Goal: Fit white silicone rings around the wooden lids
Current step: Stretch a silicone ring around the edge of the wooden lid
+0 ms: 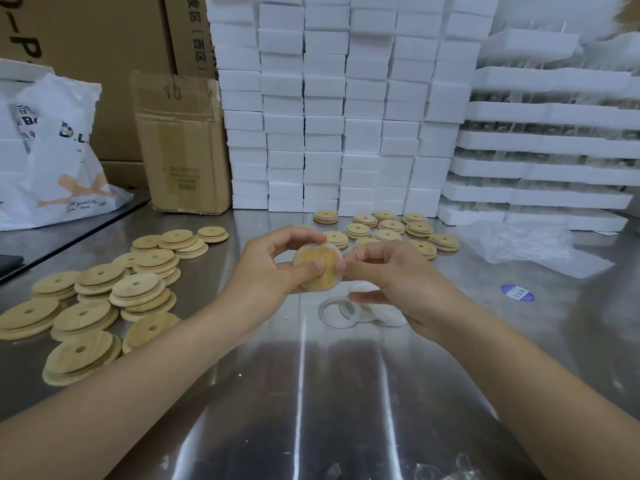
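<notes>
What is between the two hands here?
In the head view, one wooden lid sits between them: the left hand grips it, and the right hand holds the white ring at its right edge.

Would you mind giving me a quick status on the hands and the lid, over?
Left hand grips wooden lid. Right hand pinches silicone ring at lid's edge. Spare rings lie under the hands; nothing in the way.

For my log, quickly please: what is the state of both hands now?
Left hand: grips the wooden lid.
Right hand: pinches the silicone ring at the lid's edge.
</notes>
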`<action>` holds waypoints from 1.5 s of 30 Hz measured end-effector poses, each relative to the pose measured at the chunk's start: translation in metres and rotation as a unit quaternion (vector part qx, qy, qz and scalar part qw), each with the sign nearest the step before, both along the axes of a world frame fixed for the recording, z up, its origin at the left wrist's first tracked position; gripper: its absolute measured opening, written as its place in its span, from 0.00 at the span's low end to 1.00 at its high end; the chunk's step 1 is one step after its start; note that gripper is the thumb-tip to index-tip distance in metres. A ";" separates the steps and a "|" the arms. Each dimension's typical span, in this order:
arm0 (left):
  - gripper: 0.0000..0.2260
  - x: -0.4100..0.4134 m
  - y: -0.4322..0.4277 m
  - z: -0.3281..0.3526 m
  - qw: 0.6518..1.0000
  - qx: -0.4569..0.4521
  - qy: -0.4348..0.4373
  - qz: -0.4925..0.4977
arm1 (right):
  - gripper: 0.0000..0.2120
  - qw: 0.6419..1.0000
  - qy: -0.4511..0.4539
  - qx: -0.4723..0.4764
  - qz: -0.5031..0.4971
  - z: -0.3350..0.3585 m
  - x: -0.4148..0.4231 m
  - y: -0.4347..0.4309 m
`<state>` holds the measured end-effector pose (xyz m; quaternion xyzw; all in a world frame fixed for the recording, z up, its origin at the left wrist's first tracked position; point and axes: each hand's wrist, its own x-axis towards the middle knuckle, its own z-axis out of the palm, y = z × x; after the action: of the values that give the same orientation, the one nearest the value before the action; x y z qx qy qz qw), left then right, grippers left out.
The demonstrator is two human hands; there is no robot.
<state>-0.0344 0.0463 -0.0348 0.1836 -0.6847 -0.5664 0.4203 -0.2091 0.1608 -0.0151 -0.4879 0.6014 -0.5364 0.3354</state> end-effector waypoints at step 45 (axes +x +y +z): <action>0.22 0.000 -0.011 -0.007 0.995 0.085 0.000 -0.054 | 0.05 0.992 0.067 -0.103 -0.007 0.003 -0.007 0.000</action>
<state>-0.0348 0.0350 -0.0417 0.1813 -0.6429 -0.6448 0.3715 -0.2165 0.1605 -0.0119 -0.5502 0.5679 -0.5638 0.2384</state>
